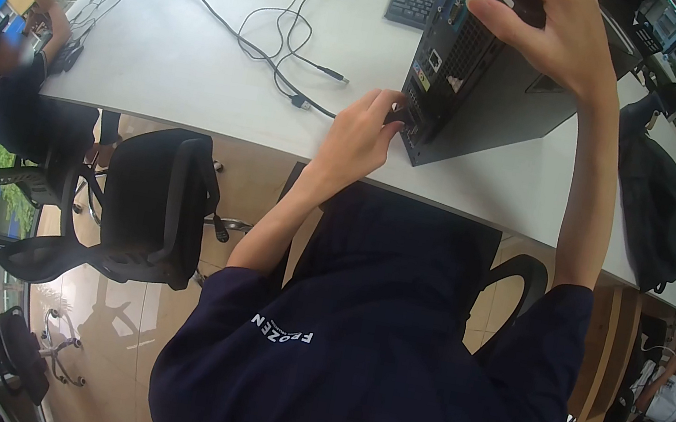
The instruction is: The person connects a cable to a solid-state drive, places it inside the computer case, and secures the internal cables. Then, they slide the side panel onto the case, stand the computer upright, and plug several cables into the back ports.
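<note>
Wears navy short-sleeved top (381,379), marked on chest with white capital lettering (282,332) reading "FROZEN" plus smaller white print; includes plain navy sleeves (562,325) and dark legwear (405,236)

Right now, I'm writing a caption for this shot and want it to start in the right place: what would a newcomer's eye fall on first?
Probably the tall black computer tower near the front edge of the long white table, with the right hand over its top. Next, the left hand, its fingers at the lower ports, and the loosely tangled black cables beyond it.
</note>
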